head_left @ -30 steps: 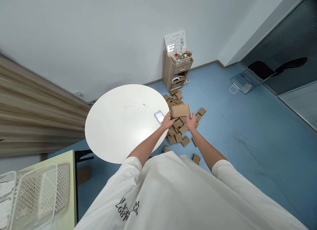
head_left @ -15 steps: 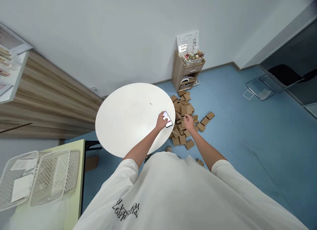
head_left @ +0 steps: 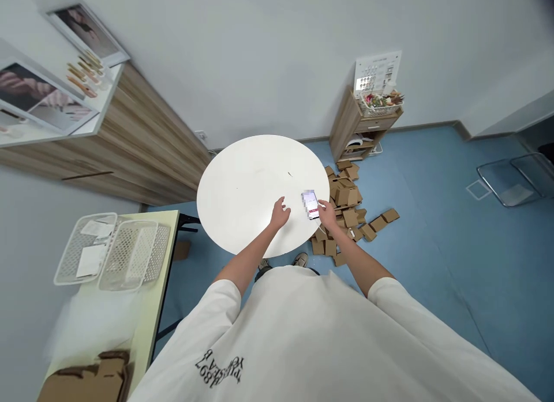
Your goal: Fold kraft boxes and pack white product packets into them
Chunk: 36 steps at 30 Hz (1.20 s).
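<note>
The phone (head_left: 312,205) seems to lie on the round white bench (head_left: 234,200) — I judge it light, stiff, slippery, best held by long edges — with right hand (head_left: 328,214) fingers at its right edge, grip unclear, left hand (head_left: 280,214) half-open, empty.

One T-shirt (head_left: 329,333): white, loose cut, softly creased, spread across the near middle. Two short sleeves (head_left: 216,310), left and right: same white, wide, plain-edged. Printed lettering (head_left: 220,370): black, near left of chest; digits resembling 1897, remaining characters broken by a fold, only partly legible. Left hand (head_left: 281,215) and right hand (head_left: 327,215): bare up to the sleeves. Trousers (head_left: 262,273): dark, mere sliver past far hem. Two shoes (head_left: 300,259): greyish beige, farther out, partly hidden.
</note>
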### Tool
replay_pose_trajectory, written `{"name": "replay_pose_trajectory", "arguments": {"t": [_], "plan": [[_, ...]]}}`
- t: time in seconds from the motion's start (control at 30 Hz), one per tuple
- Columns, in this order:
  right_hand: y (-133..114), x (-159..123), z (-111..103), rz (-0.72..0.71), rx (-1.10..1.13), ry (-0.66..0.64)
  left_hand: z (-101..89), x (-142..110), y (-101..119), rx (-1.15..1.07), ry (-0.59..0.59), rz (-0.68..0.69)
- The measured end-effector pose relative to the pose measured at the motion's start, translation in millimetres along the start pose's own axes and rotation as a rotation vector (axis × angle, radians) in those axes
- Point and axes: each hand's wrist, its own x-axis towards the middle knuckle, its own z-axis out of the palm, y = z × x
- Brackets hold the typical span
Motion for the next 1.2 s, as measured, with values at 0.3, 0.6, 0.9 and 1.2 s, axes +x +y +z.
{"name": "replay_pose_trajectory", "arguments": {"t": [0.3, 0.6, 0.9, 1.2], "plan": [[-30.9, -12.4, 86.4, -0.094, -0.092, -0.118, -79.4, -24.1, -35.1, -0.066, 0.097, -0.023], [-76.4, -58.0, 212.7, -0.116, -0.133, -0.242, -203.3, -58.5, -92.9, -0.107, 0.169, -0.058], [-123.2, -99.4, 340.0, -0.177, -0.206, -0.440, -307.8, -80.2, -153.6, -0.158, 0.317, -0.099], [-152.7, -98.1, 397.1, -0.260, -0.269, -0.635, -345.9, -91.2, -176.5, -0.167, 0.467, -0.174]]}}
